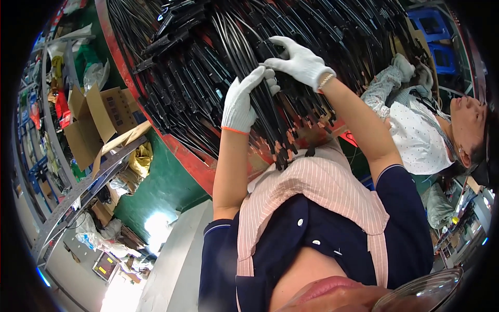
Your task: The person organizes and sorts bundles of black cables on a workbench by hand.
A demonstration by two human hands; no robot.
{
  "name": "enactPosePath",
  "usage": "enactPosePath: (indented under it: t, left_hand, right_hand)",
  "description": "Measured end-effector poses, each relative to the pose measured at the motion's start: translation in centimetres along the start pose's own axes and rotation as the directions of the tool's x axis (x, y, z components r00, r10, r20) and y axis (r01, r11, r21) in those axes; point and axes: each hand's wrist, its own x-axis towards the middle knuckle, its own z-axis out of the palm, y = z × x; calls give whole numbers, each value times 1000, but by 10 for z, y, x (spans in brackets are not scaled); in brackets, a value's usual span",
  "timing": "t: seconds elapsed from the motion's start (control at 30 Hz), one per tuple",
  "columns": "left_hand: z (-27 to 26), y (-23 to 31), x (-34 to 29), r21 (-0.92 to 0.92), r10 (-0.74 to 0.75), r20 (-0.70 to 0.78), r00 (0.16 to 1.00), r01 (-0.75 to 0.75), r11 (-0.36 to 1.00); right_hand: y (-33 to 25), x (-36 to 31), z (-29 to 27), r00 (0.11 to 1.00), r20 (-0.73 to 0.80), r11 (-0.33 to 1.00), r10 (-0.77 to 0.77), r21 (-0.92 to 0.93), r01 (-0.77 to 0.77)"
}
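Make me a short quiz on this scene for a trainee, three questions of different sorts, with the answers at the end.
1. Multiple choice: What does the left hand grip? A) a wooden board; B) a bundle of black cables; C) a paper cup.
2. True or false: The right hand is bare.
3. Short answer: On which side of the picture does the open cardboard box show?

Key:
1. B
2. False; it wears a white glove.
3. The left.
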Motion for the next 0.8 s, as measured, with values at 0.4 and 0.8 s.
enactPosePath:
  t: [0.4,0.8]
  left_hand:
    - [-14,-10,-9,-41,-67,3,998,67,997]
    - [-18,-26,2,-109,-167,-42,985,161,981]
  right_hand:
    - [-50,72,-19,993,96,703,72,-711,18]
    - [-79,234,92,834,205,354,-512,-834,423]
